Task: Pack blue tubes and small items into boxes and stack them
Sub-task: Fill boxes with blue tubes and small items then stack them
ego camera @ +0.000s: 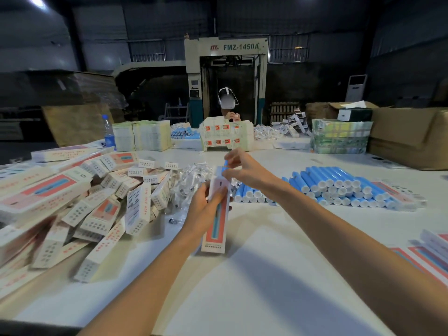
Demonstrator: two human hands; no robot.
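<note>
the broad white table (252, 282) carries a loose heap of long white-and-pink cardboard boxes (72, 202) on your left and a neat pile of blue plastic tubes with white caps (339, 185) on your right, well apart from both hands. between them, your left hand (206, 204) grips one long white-and-pink box (218, 229) around its upper half, fingers curled round it. its long axis runs away from you, mouth at the far end. your right hand (244, 170) is right at that mouth, fingertips pinching a small blue piece (226, 163) just above the opening. whether it's a tube's end is too blurred to tell. the push likely goes down the box's length, toward you.
</note>
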